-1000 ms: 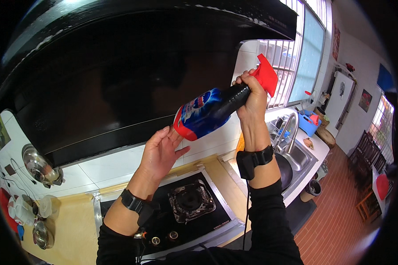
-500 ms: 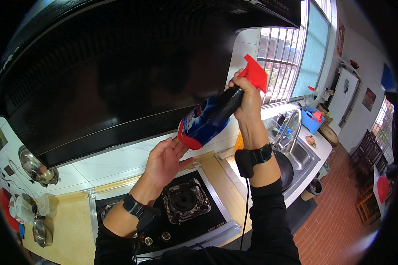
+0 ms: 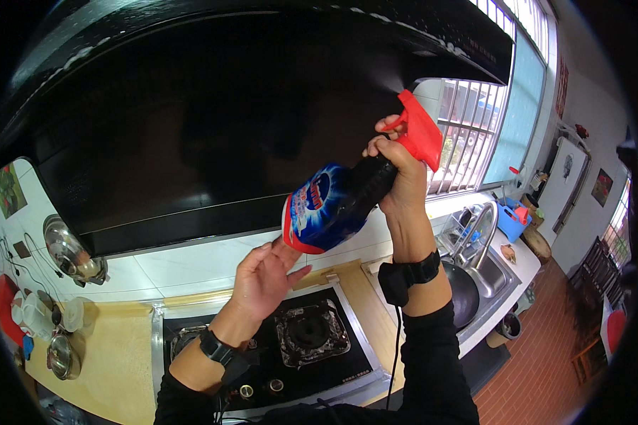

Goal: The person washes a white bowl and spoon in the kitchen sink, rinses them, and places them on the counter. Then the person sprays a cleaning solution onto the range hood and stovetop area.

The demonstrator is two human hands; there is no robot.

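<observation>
My right hand (image 3: 404,170) grips the neck of a dark blue spray bottle (image 3: 326,205) with a red trigger head (image 3: 422,134), fingers at the trigger. The bottle is tilted, nozzle up toward the black range hood (image 3: 191,142), and a faint mist shows at its tip. Beneath the bottle's base my left hand (image 3: 262,280) is palm up, thumb spread, its fingertips at the bottom and partly hidden behind it. White foam streaks run along the hood's upper edge.
Below my arms lies a black gas stove (image 3: 308,333). To the right stand a wok (image 3: 462,294), a sink (image 3: 493,273) with a curved faucet (image 3: 485,219), and a blue basket (image 3: 510,221). A pot lid (image 3: 71,251) hangs at left; a barred window (image 3: 464,134) is beyond the bottle.
The view has tilted up, showing more of the hood's upper edge and foam. Mist now shows at the nozzle. The bottle has turned slightly, its label facing me more; my left hand stays beneath it.
</observation>
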